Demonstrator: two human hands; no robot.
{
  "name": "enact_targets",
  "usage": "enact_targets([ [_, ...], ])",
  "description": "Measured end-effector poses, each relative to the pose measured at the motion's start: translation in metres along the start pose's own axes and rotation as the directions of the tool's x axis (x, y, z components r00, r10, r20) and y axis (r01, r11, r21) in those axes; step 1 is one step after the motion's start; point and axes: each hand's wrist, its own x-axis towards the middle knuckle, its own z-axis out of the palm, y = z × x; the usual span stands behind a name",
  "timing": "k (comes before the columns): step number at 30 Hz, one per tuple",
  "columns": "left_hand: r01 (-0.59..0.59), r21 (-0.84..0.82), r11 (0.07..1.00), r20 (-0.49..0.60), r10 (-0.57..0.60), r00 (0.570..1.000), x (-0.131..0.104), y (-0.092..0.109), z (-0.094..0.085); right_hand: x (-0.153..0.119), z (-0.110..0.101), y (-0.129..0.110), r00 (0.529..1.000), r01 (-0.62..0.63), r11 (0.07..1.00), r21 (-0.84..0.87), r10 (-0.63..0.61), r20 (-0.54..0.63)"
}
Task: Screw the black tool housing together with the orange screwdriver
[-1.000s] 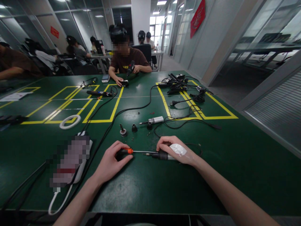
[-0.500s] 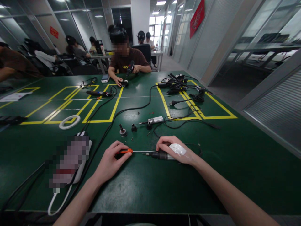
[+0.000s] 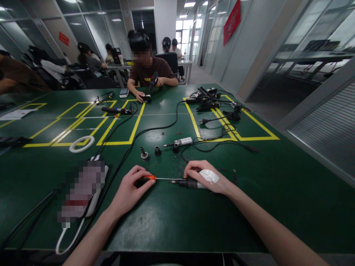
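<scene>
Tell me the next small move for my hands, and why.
Perhaps ease the orange-handled screwdriver slightly back with your left hand: its thin metal shaft reaches toward your right hand on the silver-and-black cylindrical tool, where the tip isn't clearly visible.

The tabletop [image 3: 177, 225] is dark green, with a soft sheen, and marked with yellow tape [image 3: 119, 142] in boxes to the left and right. A tangle of black gear [image 3: 208, 98] fills the far right, with a plug [image 3: 204, 121] just nearer. Far left lie a black tool [image 3: 116, 110], a white device [image 3: 124, 93] and a sheet [image 3: 18, 114]; nearer, a white ring [image 3: 79, 150] lies flat. A silver tool [image 3: 183, 141], two black caps [image 3: 158, 150] and a stemmed part [image 3: 144, 156] sit mid-table. A black-nosed tool [image 3: 191, 183] lies nearer, pointing left. Near left is a white block [image 3: 95, 201], its top pixelated. A long black cable [image 3: 151, 128] crosses between.
</scene>
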Motion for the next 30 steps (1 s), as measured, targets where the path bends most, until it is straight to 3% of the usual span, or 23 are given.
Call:
enact_targets([
  [30, -0.014, -0.012, 1.000, 0.024, 0.014, 1.000, -0.0010, -0.0050, 0.0018, 0.0003, -0.0016, -0.0011, 1.000, 0.007, 1.000, -0.002, -0.007, 0.013],
])
